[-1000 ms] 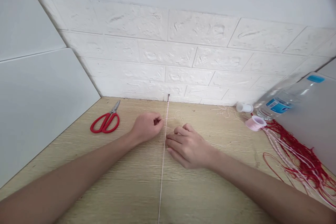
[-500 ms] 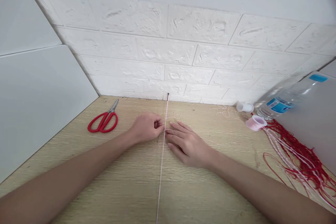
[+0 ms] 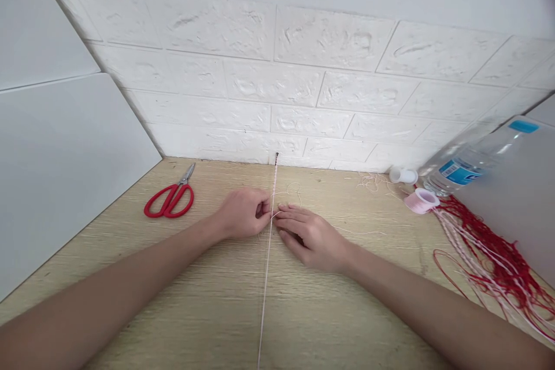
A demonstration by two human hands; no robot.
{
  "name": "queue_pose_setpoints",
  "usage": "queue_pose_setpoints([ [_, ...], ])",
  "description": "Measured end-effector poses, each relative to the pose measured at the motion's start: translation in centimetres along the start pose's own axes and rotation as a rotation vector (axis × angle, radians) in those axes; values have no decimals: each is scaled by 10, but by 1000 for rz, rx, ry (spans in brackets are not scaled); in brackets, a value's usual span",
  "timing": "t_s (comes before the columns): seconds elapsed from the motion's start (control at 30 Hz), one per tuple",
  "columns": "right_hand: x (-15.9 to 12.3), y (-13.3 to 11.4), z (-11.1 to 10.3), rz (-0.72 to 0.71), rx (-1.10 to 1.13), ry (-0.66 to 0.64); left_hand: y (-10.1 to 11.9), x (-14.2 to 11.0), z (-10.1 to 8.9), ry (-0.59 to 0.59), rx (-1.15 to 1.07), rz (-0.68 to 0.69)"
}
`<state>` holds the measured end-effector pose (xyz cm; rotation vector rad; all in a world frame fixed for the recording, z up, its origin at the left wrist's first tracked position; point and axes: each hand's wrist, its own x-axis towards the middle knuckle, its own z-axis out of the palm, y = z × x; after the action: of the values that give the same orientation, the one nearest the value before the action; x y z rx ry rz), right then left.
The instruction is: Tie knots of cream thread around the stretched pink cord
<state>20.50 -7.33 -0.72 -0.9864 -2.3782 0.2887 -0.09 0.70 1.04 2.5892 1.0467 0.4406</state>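
Note:
A thin pink-and-white cord (image 3: 266,295) runs taut from a dark anchor point at the wall's base toward me, with a braided-looking upper stretch. Left of it, my left hand (image 3: 245,213) is closed in a pinch on a fine pale thread (image 3: 277,214) that crosses the cord. My right hand (image 3: 313,237) lies palm down on the other side, fingers stretched toward the cord, thumb apart from them. Its fingertips are close to the thread; whether they grip it is hard to see. Loose thread curls above the fingers, and a tail trails right behind the hand.
Red-handled scissors (image 3: 170,199) lie at the left. On the right are a pink thread spool (image 3: 421,201), a white spool (image 3: 403,176), a clear bottle (image 3: 459,172) and a heap of red cords (image 3: 498,248) with pink ones. A white brick-patterned wall (image 3: 299,89) bounds the table.
My right hand's fingers have drawn closer together beside the cord. The small thread loop below my left hand has shrunk. The left hand has barely shifted.

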Motion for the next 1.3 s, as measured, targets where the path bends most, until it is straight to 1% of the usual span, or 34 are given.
queue_pose_setpoints([
  [0.17,0,1,0,-9,13,10,3,-1,-2,-19,-1,-34],
  [0.3,1,1,0,-14,9,11,5,-1,-3,-40,-4,-89],
  [0.5,1,2,0,-27,11,0,10,-3,-6,-112,2,-159],
  [0.67,1,1,-1,-47,14,4,8,-3,-8,-143,-20,-149],
  [0.87,1,0,-1,-42,-13,-11,8,-4,-14,-179,-148,-135],
  [1.03,2,-1,-3,-57,-6,-9,12,-5,-18,-197,-145,-139],
  [1.17,2,-1,-3,-62,-9,-9,12,-4,-20,-207,-151,-102],
  [1.3,2,0,-3,-65,-11,-8,11,-3,-20,-247,-121,-94],
])
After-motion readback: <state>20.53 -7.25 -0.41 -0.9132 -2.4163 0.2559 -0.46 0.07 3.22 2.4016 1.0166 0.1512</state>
